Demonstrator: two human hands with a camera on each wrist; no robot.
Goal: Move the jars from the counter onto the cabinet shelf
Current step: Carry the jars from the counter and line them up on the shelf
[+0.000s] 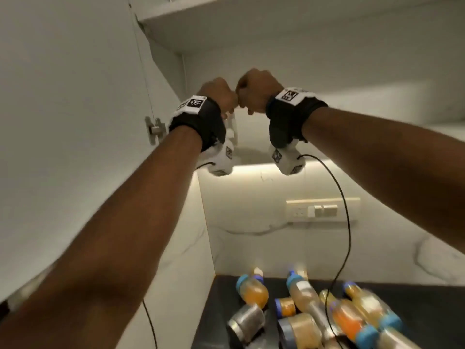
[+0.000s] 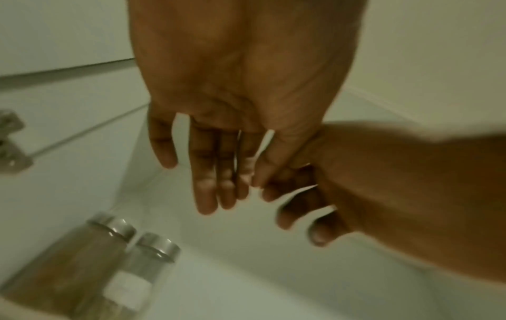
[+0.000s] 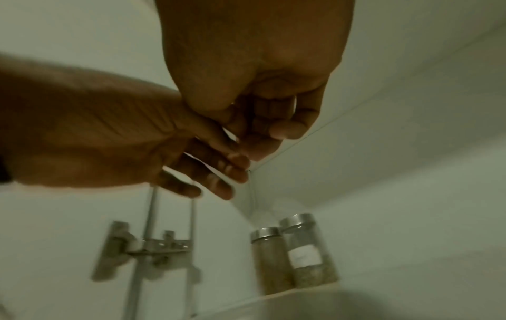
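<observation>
Both arms reach up into the white cabinet. My left hand point(image 1: 221, 96) and right hand point(image 1: 254, 89) are side by side and nearly touch. In the left wrist view the left hand point(image 2: 213, 190) has straight, relaxed fingers and holds nothing. The right hand point(image 3: 263, 130) has loosely curled fingers, also with nothing in them. Below the hands, two metal-lidded jars stand together on the shelf point(image 3: 301, 291): a brown-filled jar point(image 3: 269, 257) and a labelled clear jar point(image 3: 308, 253). Several jars, most with blue lids point(image 1: 251, 290), lie blurred on the black counter point(image 1: 221, 311).
The open cabinet door point(image 1: 75, 96) with its metal hinge point(image 1: 156, 129) stands close on the left. A higher shelf point(image 1: 226, 11) juts out overhead. A black cable point(image 1: 347, 222) hangs from the right wrist down over the counter jars. A wall socket point(image 1: 322, 210) is on the backsplash.
</observation>
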